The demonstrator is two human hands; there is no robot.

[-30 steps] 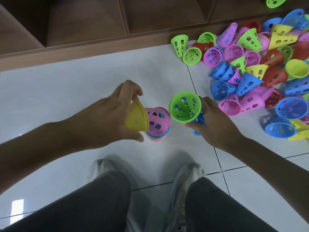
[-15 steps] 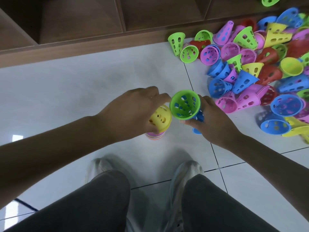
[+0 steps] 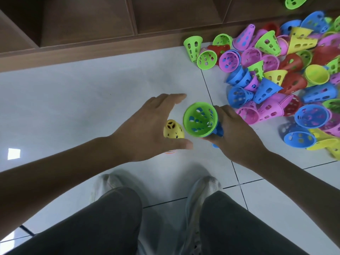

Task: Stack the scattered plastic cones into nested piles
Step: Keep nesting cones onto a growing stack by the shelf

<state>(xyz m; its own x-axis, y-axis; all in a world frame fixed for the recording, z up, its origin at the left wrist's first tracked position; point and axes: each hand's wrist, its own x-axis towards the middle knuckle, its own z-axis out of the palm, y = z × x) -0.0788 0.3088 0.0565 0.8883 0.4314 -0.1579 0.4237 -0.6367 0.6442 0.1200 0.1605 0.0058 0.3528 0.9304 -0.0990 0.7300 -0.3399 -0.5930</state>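
Your left hand (image 3: 150,127) hangs over the white tiled floor (image 3: 73,100) with its fingers straight and spread apart, thumb out below them, holding nothing. Just under its palm stands the nested pile of plastic cones (image 3: 173,132), narrow end up, topped by a perforated yellow plastic cone; a sliver of the pile's lower rims shows beneath your thumb, and the hand covers the rest. Whether your fingers touch the yellow cone, you cannot tell from this angle.

Just beside the pile, your right hand (image 3: 237,137) grips a perforated green plastic cone (image 3: 200,119) with blue cones nested behind it, fingers curled round the stack, the green mouth tilted up towards you.

Further right, the scattered heap of loose plastic cones (image 3: 276,76) in green, pink, blue, yellow and red lies against the brown wooden shelf base (image 3: 92,46).

At the bottom, your dark trouser legs (image 3: 103,223) and pale shoes (image 3: 200,188) show, blurred
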